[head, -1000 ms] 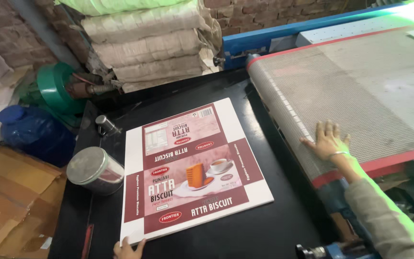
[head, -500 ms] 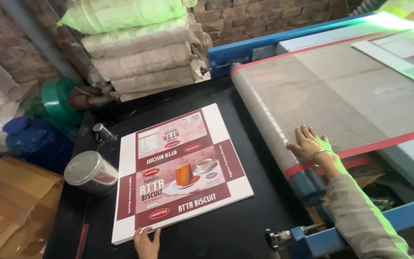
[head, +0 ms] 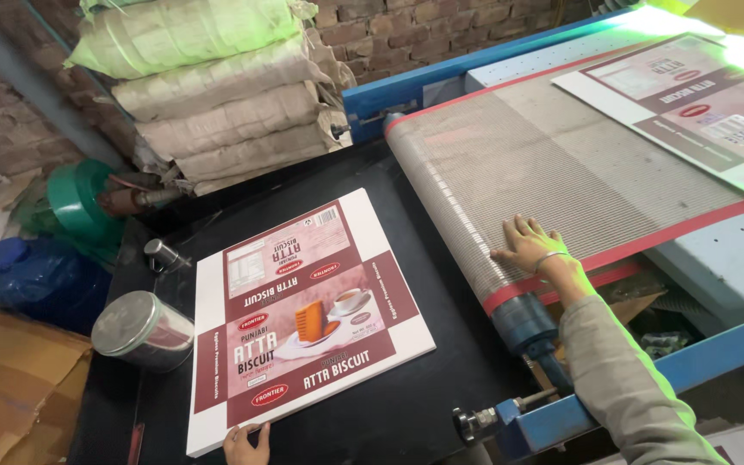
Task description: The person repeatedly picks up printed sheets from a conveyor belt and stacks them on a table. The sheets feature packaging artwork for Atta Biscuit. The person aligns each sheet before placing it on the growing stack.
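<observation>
A person stands at a black worktable (head: 441, 405) beside a conveyor with a grey mesh belt (head: 553, 172). The left hand (head: 247, 443), fingers apart, presses flat on the near edge of a printed carton sheet (head: 303, 319), which lies flat on the table: stiff white board with maroon panels and a picture of biscuits and a teacup. The right hand (head: 531, 245), fingers spread, rests flat on the belt, gripping nothing. A second printed sheet (head: 691, 108) already lies further along the belt, so feeding looks under way, with this sheet not yet placed. A round metal tin (head: 141, 330) sits left of the sheet; bulging woven sacks (head: 208, 86) are stacked against a brick wall
</observation>
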